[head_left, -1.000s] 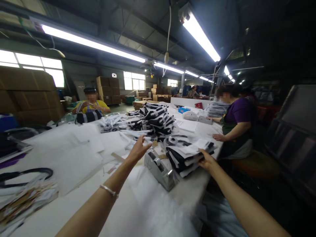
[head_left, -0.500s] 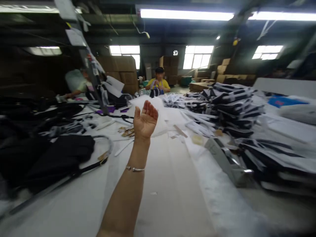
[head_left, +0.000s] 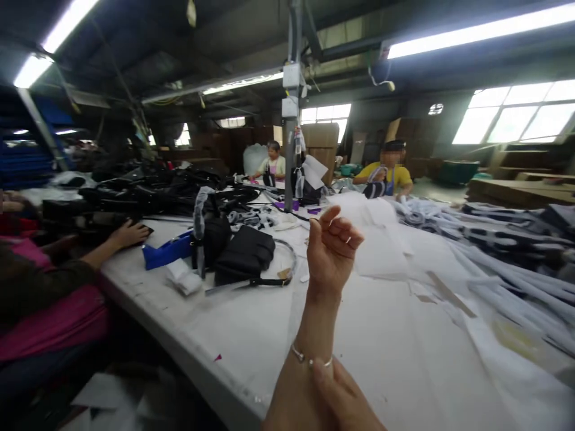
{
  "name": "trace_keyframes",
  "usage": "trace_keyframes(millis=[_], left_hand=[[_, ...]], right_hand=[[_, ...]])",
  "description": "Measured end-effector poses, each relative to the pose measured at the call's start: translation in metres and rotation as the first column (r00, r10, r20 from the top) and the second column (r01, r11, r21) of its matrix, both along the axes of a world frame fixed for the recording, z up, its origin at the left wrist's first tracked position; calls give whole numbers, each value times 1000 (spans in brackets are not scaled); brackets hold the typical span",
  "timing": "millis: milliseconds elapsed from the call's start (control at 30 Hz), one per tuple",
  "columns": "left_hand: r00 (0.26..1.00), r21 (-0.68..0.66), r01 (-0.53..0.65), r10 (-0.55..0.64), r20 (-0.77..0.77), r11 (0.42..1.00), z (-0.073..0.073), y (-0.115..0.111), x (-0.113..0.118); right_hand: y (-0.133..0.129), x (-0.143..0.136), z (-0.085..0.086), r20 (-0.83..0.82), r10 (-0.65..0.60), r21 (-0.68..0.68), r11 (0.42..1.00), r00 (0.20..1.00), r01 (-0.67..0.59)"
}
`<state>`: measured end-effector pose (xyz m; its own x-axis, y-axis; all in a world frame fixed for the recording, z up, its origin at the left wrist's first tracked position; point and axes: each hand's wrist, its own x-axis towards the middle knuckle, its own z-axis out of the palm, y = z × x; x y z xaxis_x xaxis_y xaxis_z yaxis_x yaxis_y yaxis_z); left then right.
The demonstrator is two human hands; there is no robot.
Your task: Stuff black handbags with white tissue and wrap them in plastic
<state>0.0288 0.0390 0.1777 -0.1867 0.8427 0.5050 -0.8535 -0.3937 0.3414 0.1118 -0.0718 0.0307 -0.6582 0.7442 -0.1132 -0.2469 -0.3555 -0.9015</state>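
My left hand [head_left: 332, 254] is raised over the table, palm toward me. Its fingers are loosely curled and apart from the thumb, with nothing held. Around that wrist sits a thin silver open-ended bangle bracelet [head_left: 298, 354]. From the lower right, my right hand [head_left: 344, 389] is closed at the bracelet, its thumb pressed on the right side of the band; its other fingers are partly hidden. To the left of the raised arm, a black bag [head_left: 245, 254] with a strap lies on the white table [head_left: 251, 323].
A blue pouch [head_left: 168, 250] and folded white paper [head_left: 184, 276] lie near the left table edge. A co-worker's hand [head_left: 130, 233] rests there. A metal post [head_left: 290, 155] rises behind. White sheets [head_left: 372, 233] and striped strips [head_left: 489, 233] cover the right side.
The view has swung left, bringing the near-left co-worker and the blue pouch into sight. My right hand has come in and gripped the bracelet. My left fingers have curled slightly.
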Motion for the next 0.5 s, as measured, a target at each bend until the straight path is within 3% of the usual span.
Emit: trace_keyframes(millis=[100, 200, 300, 500], left_hand=[[993, -17, -119, 118, -20, 993, -7, -8, -42], [986, -31, -160, 161, 53, 987, -13, -14, -81], [975, -70, -189, 196, 109, 979, -21, -17, -107], [939, -158, -310, 328, 101, 938, -46, -27, -146]], right_hand=[[-7, -24, 8, 11, 213, 170, 963, 977, -212], [0, -31, 3, 91, 230, 227, 943, 969, -245], [6, -45, -9, 165, 162, 138, 973, 973, -185], [1, -80, -40, 138, 293, -74, 956, 946, -285]])
